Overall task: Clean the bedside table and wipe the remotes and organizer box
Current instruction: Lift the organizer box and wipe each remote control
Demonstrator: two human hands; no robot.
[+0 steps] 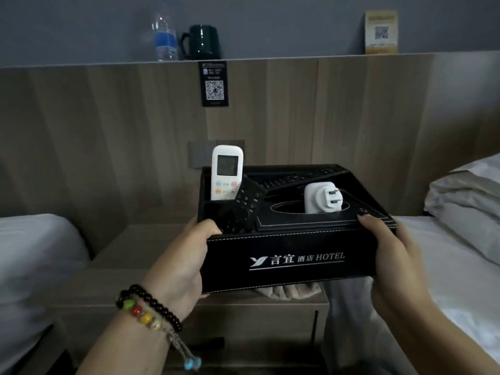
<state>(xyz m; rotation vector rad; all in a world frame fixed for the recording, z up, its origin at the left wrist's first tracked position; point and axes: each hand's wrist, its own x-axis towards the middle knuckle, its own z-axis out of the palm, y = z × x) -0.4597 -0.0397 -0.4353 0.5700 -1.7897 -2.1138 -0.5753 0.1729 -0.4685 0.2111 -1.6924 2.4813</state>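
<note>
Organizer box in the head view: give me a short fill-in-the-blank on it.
1. The organizer box is held by ____ hands.
2. The white remote stands in the box's rear-____ compartment.
3. On the box's tissue slot sits a white ____.
4. The ledge above holds a water bottle and a dark ____.

Missing: both; left; plug adapter; mug

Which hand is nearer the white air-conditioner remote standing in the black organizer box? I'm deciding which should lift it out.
Left. The left hand grips the box end below the white remote; the right hand holds the opposite end.
</note>
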